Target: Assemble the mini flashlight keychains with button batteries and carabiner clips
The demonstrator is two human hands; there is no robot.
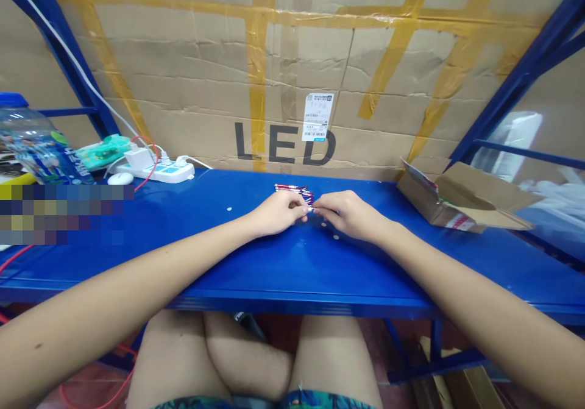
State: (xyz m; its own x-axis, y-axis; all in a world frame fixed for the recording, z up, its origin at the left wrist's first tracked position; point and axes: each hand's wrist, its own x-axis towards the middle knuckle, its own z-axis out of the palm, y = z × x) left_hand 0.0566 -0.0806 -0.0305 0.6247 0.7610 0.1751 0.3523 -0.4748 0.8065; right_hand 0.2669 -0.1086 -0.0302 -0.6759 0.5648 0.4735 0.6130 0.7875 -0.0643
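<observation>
My left hand (280, 213) and my right hand (348, 213) meet over the middle of the blue metal table (292, 269). Between their fingertips is a small, slim, whitish-silver piece (311, 209); its kind is too small to make out. Both hands are closed in a pinch on it, the left from one side and the right from the other. Just behind the fingers lies a little heap of thin, shiny red, blue and silver sticks (292, 188), partly hidden by my left hand.
A large taped cardboard panel (192, 92) marked LED stands along the back. On the left are a power strip (171, 171) with plugs and cables, a blue-capped bottle (34, 141) and a white round object (120, 178). An open cardboard box (439, 205) sits at right.
</observation>
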